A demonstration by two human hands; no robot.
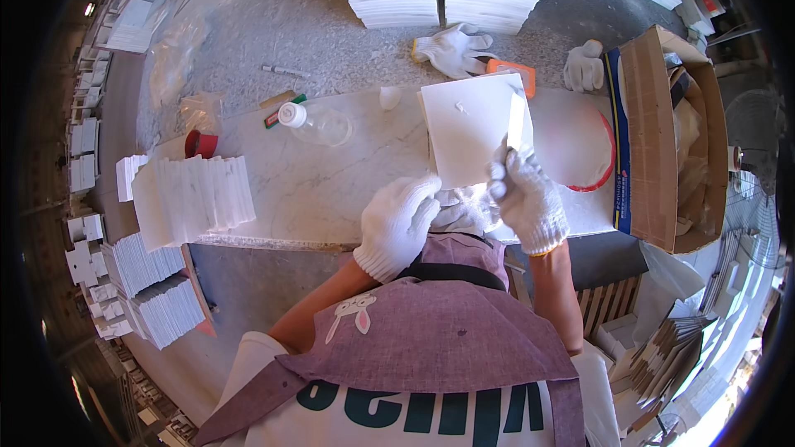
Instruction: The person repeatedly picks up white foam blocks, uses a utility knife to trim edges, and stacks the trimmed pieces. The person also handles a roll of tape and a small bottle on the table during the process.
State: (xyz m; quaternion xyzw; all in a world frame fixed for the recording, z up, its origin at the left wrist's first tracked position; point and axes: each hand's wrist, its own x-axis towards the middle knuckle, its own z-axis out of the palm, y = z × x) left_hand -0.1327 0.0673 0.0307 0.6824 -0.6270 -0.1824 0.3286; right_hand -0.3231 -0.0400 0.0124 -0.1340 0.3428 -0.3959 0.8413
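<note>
Head view: right hand (532, 200) pinches a white strip (516, 121) over the tiles (468, 136); left hand (399, 228) by their near-left corner.

Step looks like working over the top tile with the strip. Right fingers narrow, closed on the strip's near end, far end pointing away from the wearer. Left fingers curled in; can't tell if they touch the tiles or grip anything. Tiles lie flat at the desk (277, 186) edge, in front of the wearer, small white scrap (461, 107) on top. Bottle (325, 125) left of them, red-rimmed disc (580, 151) right, second stack (195, 201) far left. Next move calls, I'd judge, for a firm right pinch, strip angle controlled, left hand steadying the tiles against sliding.
</note>
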